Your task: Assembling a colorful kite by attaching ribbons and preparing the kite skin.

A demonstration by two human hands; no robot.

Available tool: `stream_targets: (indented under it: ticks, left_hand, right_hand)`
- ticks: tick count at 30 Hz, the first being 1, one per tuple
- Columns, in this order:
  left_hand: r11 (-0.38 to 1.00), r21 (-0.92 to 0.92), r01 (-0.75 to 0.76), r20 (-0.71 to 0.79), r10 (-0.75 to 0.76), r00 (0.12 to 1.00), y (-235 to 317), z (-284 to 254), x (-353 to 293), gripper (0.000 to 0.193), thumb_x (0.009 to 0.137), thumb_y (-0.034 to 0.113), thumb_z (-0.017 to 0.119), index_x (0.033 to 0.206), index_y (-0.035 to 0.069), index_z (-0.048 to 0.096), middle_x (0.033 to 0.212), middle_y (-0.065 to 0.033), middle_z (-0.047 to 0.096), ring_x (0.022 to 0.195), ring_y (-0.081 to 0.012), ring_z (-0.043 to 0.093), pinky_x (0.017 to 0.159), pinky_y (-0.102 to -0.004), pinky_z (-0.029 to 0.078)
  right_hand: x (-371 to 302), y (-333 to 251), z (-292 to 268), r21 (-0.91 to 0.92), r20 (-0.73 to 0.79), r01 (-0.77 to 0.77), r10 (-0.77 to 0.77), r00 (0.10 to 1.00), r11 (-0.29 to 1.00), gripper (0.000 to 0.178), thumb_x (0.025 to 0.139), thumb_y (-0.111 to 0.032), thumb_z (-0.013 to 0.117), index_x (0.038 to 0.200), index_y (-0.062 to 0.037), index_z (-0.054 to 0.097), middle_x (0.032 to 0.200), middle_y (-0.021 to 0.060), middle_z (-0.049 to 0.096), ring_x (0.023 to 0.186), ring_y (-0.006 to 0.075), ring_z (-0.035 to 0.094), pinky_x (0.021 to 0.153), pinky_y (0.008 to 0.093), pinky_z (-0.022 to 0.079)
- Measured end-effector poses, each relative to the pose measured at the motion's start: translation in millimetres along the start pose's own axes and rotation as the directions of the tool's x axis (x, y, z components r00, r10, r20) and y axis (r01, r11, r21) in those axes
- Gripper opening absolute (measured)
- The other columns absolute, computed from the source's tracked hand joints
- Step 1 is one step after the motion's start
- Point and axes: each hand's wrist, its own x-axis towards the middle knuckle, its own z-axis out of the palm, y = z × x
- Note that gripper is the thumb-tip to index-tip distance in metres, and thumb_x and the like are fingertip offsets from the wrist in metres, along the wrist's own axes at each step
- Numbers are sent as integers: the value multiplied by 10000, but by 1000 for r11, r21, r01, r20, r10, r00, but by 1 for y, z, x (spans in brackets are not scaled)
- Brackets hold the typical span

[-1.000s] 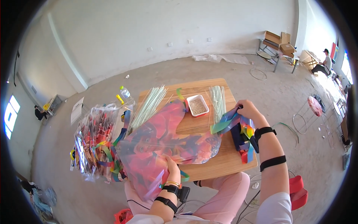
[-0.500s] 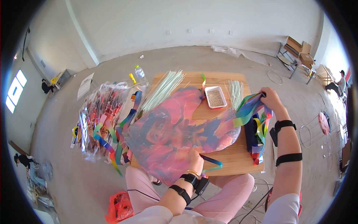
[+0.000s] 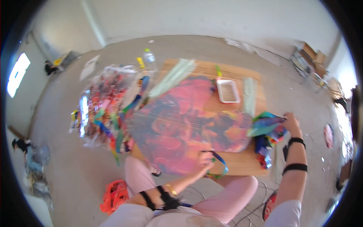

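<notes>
A large printed kite (image 3: pixel 166 128) in pinks, oranges and dark blues lies across the wooden table (image 3: pixel 242 166), with thin rods along it. My left hand (image 3: pixel 204 162) is closed at the kite's near edge, holding a narrow blue-green ribbon (image 3: pixel 223 162) that curls out to its right. Beyond the table's right edge, my right hand (image 3: pixel 292 123) grips the gathered end of a wide rainbow ribbon tail (image 3: pixel 264 125), which stretches from the kite's right tip. Motion blurs both hands, and their fingers show only in part.
Pale thin sticks (image 3: pixel 174 77) lie in a bundle at the far left, with more sticks (image 3: pixel 248 96) at the right. A white tray (image 3: pixel 228 101) sits between them. Left are plastic-wrapped printed sheets (image 3: pixel 109 90) and a bottle (image 3: pixel 149 58). Coloured ribbons (image 3: pixel 264 145) hang off the right edge.
My right hand has moved outward to the right, pulling the ribbon tail with it. The left hand has shifted slightly right along the kite's near edge. The whole view has tilted.
</notes>
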Motion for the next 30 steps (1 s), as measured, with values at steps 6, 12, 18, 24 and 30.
stream_targets:
  ticks: [6, 12, 18, 24, 30]
  left_hand:
    - [950, 304, -70, -193, 133, 972, 16, -82, -25, 439, 901, 219, 601, 1275, 47, 448, 1280, -97, 500, 1171, -202, 497, 969, -349, 419]
    - [915, 379, -139, -262, 250, 932, 18, -99, -32, 360, 878, 88, 557, 1223, 35, 469, 1240, -117, 526, 1155, -242, 508, 964, -380, 404]
    - [580, 743, -335, -23, 521, 853, 31, -95, -34, 382, 817, 73, 577, 1186, 22, 492, 1219, -163, 514, 1155, -337, 474, 979, -410, 371]
    - [426, 851, -307, 69, 488, 870, 33, -86, -41, 434, 778, 104, 617, 1182, 17, 487, 1251, -184, 478, 1157, -381, 433, 986, -466, 347]
    - [327, 887, -326, 149, 465, 872, 25, -84, -41, 469, 773, 140, 635, 1191, 1, 473, 1266, -188, 460, 1166, -394, 411, 1004, -490, 322]
  right_hand:
    - [-7, -2, -35, -274, 88, -36, 63, 994, 961, 483, 692, -197, 732, 1152, -178, 584, 1196, 66, 557, 1166, 261, 516, 960, 480, 385]
    - [-28, 8, -47, -226, -122, -175, 150, 981, 958, 480, 700, -203, 740, 1150, -140, 588, 1170, 93, 542, 1151, 274, 506, 910, 447, 441]
    - [-72, -15, 3, 823, 116, -139, 76, 990, 551, 257, 830, -192, 653, 1052, -61, 651, 968, 76, 675, 829, 163, 637, 730, 321, 501]
    - [-166, -56, 73, 941, 337, -337, -20, 941, -22, 326, 884, -193, 623, 1157, -17, 598, 1016, 67, 655, 893, 167, 625, 758, 294, 490]
    - [-172, -108, 128, 953, 238, -200, 154, 959, -226, 435, 868, -146, 627, 1282, -67, 521, 1116, 55, 585, 1022, 128, 543, 853, 267, 439]
